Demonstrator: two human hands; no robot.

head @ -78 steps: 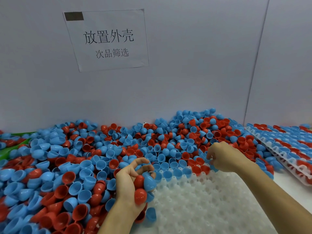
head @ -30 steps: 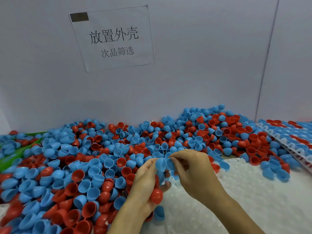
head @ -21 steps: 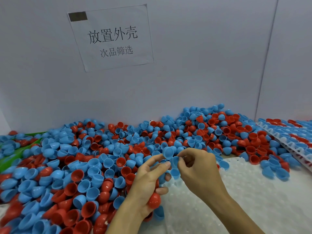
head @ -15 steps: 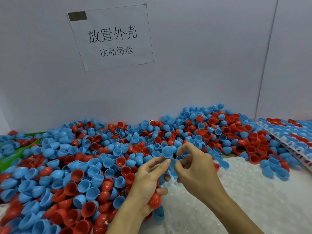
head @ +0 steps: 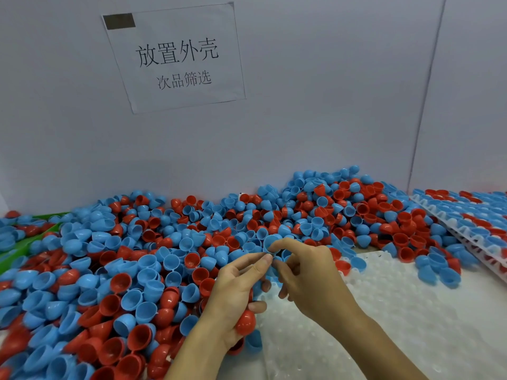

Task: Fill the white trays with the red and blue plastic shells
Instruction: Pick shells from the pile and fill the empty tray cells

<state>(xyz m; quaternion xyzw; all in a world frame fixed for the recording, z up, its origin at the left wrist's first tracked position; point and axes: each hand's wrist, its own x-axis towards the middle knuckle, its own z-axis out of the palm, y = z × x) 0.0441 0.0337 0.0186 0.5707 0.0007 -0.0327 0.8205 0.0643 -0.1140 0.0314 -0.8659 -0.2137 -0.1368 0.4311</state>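
Just over the near white tray (head: 411,311), at its far-left edge, both hands meet. The left hand (head: 236,292) cups a red shell (head: 245,322) low in its palm with curled lower fingers, while its thumb and forefinger reach up toward the right hand (head: 307,275). That hand's thumb and forefinger pinch a blue shell (head: 270,242), with its other fingers loosely curled beneath; more blue shells seem tucked between the 2 hands, though how many I cannot tell. Left of and beyond the near white tray lies the pile of loose shells (head: 137,256), red and blue mixed, covering the tabletop up to the back wall (head: 301,133), where a paper sign (head: 175,56) hangs. To the right of that tray stands a stack of filled trays (head: 472,223), every visible pocket holding a red or blue shell. By my judgement the task is well begun but far from over: the stack on the right is done, whereas the near white tray shows almost all its pockets bare, with only a few shells lying on or beside its far edge, and the loose pile remains very large.
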